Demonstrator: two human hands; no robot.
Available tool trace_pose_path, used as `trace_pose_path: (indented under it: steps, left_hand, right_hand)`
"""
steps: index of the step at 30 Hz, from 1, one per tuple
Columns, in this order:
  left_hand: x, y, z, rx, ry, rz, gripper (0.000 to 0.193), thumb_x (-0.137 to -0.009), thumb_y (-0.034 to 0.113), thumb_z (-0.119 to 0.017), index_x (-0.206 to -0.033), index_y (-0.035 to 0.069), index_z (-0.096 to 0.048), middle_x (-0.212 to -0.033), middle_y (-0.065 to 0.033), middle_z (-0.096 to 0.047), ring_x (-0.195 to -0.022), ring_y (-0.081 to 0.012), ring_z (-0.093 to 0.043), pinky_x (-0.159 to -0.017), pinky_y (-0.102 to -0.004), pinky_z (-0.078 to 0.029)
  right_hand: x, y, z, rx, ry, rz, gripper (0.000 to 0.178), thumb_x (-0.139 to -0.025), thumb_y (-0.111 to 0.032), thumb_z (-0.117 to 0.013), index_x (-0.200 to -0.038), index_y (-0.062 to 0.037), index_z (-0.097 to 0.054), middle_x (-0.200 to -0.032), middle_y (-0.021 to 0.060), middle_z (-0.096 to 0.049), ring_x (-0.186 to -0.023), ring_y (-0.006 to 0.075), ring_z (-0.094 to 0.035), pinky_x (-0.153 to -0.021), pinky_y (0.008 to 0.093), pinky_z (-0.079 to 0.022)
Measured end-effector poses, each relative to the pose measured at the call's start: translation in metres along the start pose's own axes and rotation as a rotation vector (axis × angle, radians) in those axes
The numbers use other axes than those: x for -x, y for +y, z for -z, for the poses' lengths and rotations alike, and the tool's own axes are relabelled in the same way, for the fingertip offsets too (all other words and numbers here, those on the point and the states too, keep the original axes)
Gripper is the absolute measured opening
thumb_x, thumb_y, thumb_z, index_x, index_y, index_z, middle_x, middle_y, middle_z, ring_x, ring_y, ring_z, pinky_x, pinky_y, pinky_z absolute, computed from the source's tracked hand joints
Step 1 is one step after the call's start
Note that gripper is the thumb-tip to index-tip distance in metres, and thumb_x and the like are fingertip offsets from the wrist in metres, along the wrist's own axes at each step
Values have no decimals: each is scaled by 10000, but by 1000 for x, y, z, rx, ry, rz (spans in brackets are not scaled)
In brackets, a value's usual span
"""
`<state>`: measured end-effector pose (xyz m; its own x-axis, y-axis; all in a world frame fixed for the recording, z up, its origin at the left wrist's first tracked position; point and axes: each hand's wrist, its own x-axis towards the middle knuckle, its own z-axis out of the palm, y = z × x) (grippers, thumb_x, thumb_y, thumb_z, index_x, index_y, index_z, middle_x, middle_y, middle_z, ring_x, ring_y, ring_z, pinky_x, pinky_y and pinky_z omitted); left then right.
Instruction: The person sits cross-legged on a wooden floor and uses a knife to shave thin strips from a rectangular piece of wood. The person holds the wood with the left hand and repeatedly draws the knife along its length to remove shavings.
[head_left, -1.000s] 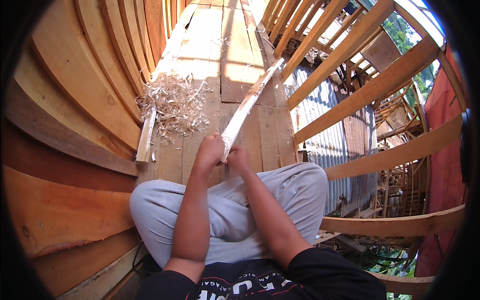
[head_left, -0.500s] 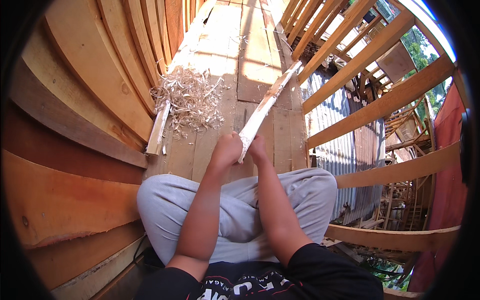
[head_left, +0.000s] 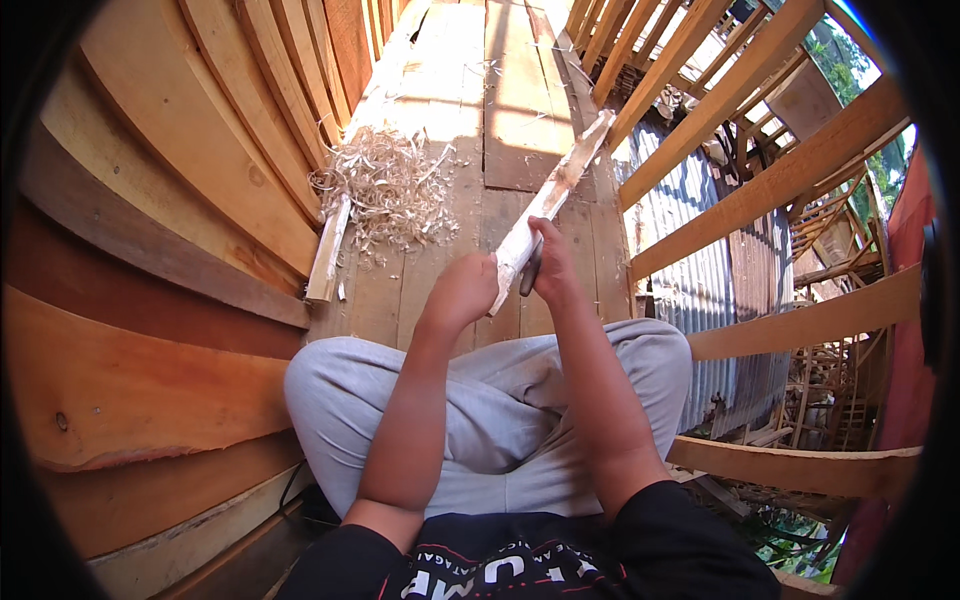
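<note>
A long, pale, partly stripped wooden stick [head_left: 545, 205] slants across my lap side of the floor, its far end up at the right by the slatted railing. My left hand [head_left: 466, 290] is closed around the near end of the stick. Along the stick's right side, my right hand [head_left: 554, 262] is closed, thumb up, on a dark tool [head_left: 530, 276] whose rounded end shows below the fingers. The rest of that tool is hidden by the hand and the stick, so its kind cannot be made out.
Curly wood shavings [head_left: 390, 190] lie heaped on the plank floor [head_left: 385, 300] at the left, beside a short wooden batten [head_left: 328, 255]. A wall of overlapping boards [head_left: 170, 130] rises on the left. The slatted wooden railing [head_left: 770, 225] runs along the right, with corrugated metal sheeting [head_left: 690, 290] below it.
My right hand has moved up and away along the stick, and the dark tool now shows in it. My left hand stays at the near end. The view has shifted slightly.
</note>
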<state>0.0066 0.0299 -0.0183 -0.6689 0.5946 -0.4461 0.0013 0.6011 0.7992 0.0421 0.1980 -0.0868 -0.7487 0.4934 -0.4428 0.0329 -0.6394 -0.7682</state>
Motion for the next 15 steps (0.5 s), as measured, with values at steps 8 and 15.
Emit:
trace_pose_path:
  steps: [8,15]
  left_hand:
    - [126,94,75,272,645,-1249,462,-1018,411,-446,-1345,85,-457,-1423,-220,-435,-1304,-331,-471,-1025,-473,-430]
    - [179,164,99,287,797,-1860,450,-1018,390,-441,-1334,69,-462,-1408,-220,-451,-1298,-328,-477,-1019,-467,-435]
  right_hand:
    - [-3,-5,46,309,72,-39,256,-858,-261,-684,-948,-46,-578,-729,32,-577,-584,130,-558,-500,278,-437]
    - [33,-5,14,364,144,81,307,-816,-211,-690,-946,33,-555,-731,69,-592,-563,135,-567,-495,293,-458]
